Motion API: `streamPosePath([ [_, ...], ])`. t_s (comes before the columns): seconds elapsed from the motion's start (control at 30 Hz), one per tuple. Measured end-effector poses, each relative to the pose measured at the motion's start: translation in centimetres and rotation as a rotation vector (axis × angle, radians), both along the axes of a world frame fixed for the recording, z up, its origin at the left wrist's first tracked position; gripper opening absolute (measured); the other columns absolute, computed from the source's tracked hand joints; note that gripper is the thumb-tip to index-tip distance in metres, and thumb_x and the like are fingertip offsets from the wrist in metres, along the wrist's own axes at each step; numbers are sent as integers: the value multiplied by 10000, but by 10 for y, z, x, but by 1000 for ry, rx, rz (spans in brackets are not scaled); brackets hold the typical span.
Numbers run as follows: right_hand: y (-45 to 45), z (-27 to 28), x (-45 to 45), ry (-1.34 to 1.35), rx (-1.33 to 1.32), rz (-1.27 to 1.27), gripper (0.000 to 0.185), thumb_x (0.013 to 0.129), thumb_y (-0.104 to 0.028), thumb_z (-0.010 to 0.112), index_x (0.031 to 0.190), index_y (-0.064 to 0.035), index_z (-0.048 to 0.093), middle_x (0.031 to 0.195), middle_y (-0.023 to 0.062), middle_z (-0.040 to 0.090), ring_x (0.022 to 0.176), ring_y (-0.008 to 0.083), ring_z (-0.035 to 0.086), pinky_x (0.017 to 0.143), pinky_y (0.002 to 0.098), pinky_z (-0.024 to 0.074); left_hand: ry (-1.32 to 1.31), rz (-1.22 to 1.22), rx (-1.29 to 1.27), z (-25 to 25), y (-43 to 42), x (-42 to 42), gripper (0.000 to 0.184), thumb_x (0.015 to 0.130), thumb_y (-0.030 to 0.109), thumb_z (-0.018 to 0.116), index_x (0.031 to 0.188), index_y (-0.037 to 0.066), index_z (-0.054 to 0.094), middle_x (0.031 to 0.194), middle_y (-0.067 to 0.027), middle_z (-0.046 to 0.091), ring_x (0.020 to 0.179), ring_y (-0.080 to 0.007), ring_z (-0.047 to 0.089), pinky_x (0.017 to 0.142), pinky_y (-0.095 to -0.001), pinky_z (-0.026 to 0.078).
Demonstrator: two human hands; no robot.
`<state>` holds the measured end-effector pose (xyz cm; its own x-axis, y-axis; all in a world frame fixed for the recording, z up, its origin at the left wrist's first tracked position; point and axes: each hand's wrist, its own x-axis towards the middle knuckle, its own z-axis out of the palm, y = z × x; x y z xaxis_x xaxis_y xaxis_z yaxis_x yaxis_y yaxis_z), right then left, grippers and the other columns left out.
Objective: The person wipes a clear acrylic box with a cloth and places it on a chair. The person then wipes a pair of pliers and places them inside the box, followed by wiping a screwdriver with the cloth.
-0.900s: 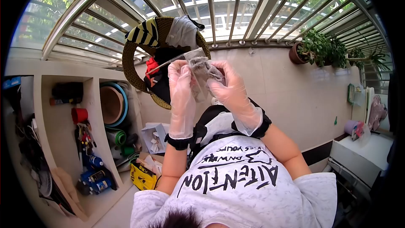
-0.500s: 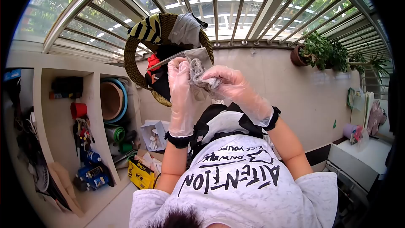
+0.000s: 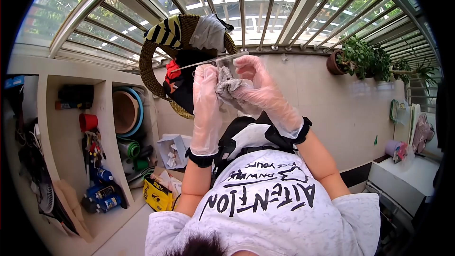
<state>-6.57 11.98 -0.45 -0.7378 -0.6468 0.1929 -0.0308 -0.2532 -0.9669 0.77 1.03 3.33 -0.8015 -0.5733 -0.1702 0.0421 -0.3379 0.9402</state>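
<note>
Head view, upper centre: gloved left hand (image 3: 205, 87) pinches a clear plastic piece (image 3: 225, 61); gloved right hand (image 3: 261, 85) holds a grey cloth (image 3: 231, 86) against it. The piece has just turned, likely bringing another part to the cloth.

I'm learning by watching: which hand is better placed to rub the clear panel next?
Probably the right hand: it holds the grey cloth against the clear panel, while the left hand holds the panel.

Hands (image 3: 205, 89) close together, apparently half-curled
</note>
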Motion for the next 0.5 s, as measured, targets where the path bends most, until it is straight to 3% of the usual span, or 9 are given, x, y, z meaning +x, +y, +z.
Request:
streamPosePath([
  [0.07,1,1,0,-73,-12,7,360,728,-161,732,1022,-62,551,1082,56,454,984,150,458,853,286,391,-73,2,-93,10,3,-1,217,932,254,394,836,85,491,758,12,494,671,-65,460,625,-207,383],
  [0.13,2,2,0,235,69,24,359,755,-136,708,1051,-67,516,1024,43,497,958,132,482,838,265,409,-53,-2,-85,4,1,-1,231,937,259,380,812,90,477,737,18,473,658,-60,438,616,-209,371],
  [0.17,4,7,2,234,70,23,359,755,-136,708,1051,-67,516,1024,43,497,958,132,482,838,265,409,-33,-3,-78,1,0,-1,249,942,263,367,787,94,464,716,24,451,645,-54,416,606,-211,360],
  [0.23,8,19,9,-261,26,179,328,782,-93,678,1052,-66,494,999,34,526,895,112,513,798,243,436,1,5,-58,-5,-3,-1,256,946,262,366,771,98,454,692,29,429,624,-52,396,582,-212,349],
  [0.27,8,16,8,-263,26,179,328,782,-93,678,1052,-66,494,999,34,526,895,112,513,798,243,436,37,16,-38,-8,-5,-2,265,950,262,365,754,101,445,668,34,407,603,-50,376,557,-214,338],
  [0.3,8,11,6,-261,2,61,300,793,-73,663,1041,-57,495,978,32,538,875,102,522,782,237,446,82,68,-3,-10,-8,-4,287,958,288,379,737,112,434,632,36,383,548,-55,344,485,-203,300],
  [0.37,6,11,1,-224,-96,-138,259,811,-38,632,1030,-42,493,949,39,555,891,101,541,778,248,461,122,41,110,-2,-6,-5,293,956,306,379,726,127,397,617,47,349,524,-48,311,455,-203,258],
  [0.47,3,-1,2,-158,-181,-113,222,822,-22,612,1012,-43,500,956,36,556,909,103,547,770,253,469,134,3,301,2,-8,-7,331,951,372,378,713,143,361,590,49,310,487,-57,289,412,-201,221],
  [0.5,2,-2,1,-69,-181,-140,240,788,4,625,997,-32,512,988,89,572,871,171,588,766,268,478,135,-4,346,3,-9,-8,349,949,390,375,706,140,363,587,49,307,485,-58,294,407,-201,230],
])
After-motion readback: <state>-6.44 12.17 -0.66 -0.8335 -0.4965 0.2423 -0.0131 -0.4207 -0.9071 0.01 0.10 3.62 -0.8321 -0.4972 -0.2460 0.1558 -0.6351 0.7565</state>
